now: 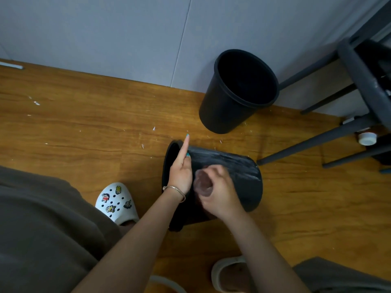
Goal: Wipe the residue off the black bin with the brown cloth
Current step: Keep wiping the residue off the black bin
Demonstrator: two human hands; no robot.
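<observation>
Midway: white residue [243, 163] streaks black bin [249, 187] on floor [84, 132]. Left hand [181, 172] steadies rim, forefinger straight; right hand [220, 193] clutches brown cloth [203, 183], blurred.

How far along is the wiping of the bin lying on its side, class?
Partly done. The black bin lies on its side; its wall near the hands looks darker and cleaner. In hand: the left hand steadies the bin by its rim while the right hand rubs with the brown cloth. Left: whitish residue streaking the upper wall towards the base.
</observation>
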